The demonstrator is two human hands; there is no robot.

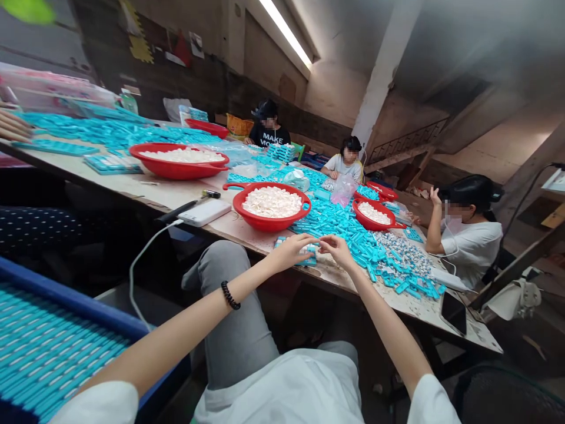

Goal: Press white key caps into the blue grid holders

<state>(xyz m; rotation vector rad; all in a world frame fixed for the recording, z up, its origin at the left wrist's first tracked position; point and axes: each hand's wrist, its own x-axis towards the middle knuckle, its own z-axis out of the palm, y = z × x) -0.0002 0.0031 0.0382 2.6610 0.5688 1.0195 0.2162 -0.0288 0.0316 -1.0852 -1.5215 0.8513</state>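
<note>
My left hand (292,249) is stretched over a small blue plastic tray (311,259) at the table's front edge, fingers extended and thumb apart. White pieces show in the tray, partly hidden by this hand. Just to the right, my right hand (339,252) has its fingertips drawn together, meeting the left fingertips. Whatever sits between them is too small to make out. Behind the hands stands a red colander (251,219) heaped with small white pieces (271,202). A pile of blue plastic parts (339,227) spreads beside it.
A white power bank (205,212) with a cable lies left of the colander. Other red colanders (180,169) (371,222) stand on the table. A phone (453,313) rests at the right edge. Several co-workers sit around. A blue crate (66,294) of blue parts is low left.
</note>
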